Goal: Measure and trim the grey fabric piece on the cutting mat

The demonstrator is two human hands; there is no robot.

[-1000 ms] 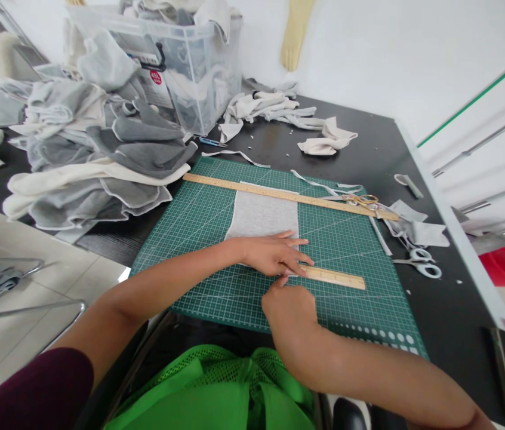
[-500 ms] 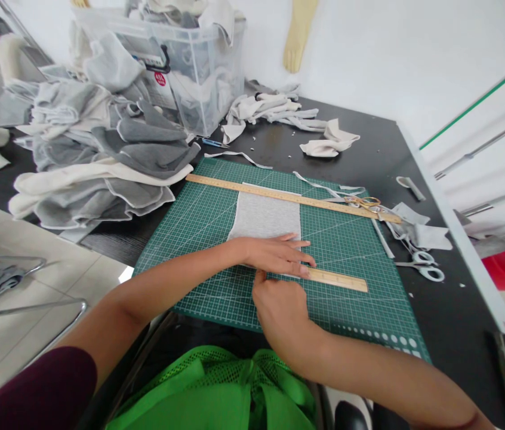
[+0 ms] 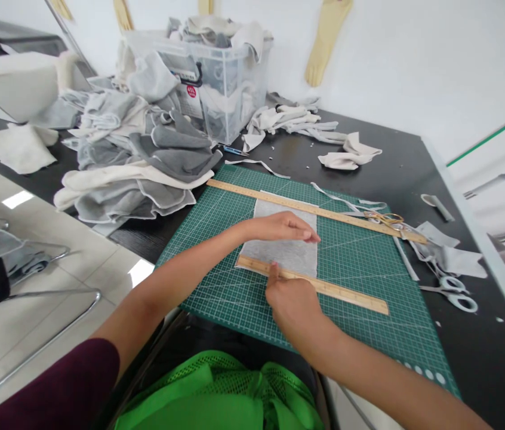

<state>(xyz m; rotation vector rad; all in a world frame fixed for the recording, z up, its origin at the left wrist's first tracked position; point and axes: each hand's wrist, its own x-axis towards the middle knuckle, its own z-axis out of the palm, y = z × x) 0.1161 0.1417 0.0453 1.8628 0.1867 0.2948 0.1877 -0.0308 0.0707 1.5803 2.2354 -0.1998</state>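
A light grey piece of fabric (image 3: 288, 254) lies flat on a green cutting mat (image 3: 360, 331). A short wooden ruler (image 3: 351, 295) crosses its near edge. Over the fabric hovers my left hand (image 3: 286, 227), fingers stretched and slightly bent, holding nothing. At the ruler's near side is my right hand (image 3: 295, 301), its index fingertip at the ruler and its other fingers curled; whatever they may hold is hidden. A longer wooden ruler (image 3: 333, 215) lies across the fabric's far edge.
Gold-handled scissors (image 3: 384, 218) and white-handled scissors (image 3: 456, 292) lie at the right among fabric scraps (image 3: 462, 260). Grey and cream cloth pieces (image 3: 131, 191) are piled at the left, before a clear plastic bin (image 3: 234, 101). A blue pen-like tool (image 3: 236, 150) lies behind the mat.
My left hand has lifted off the short ruler and moved away from me over the fabric, uncovering the ruler's left part. My right hand stays by the ruler. The view has shifted left.
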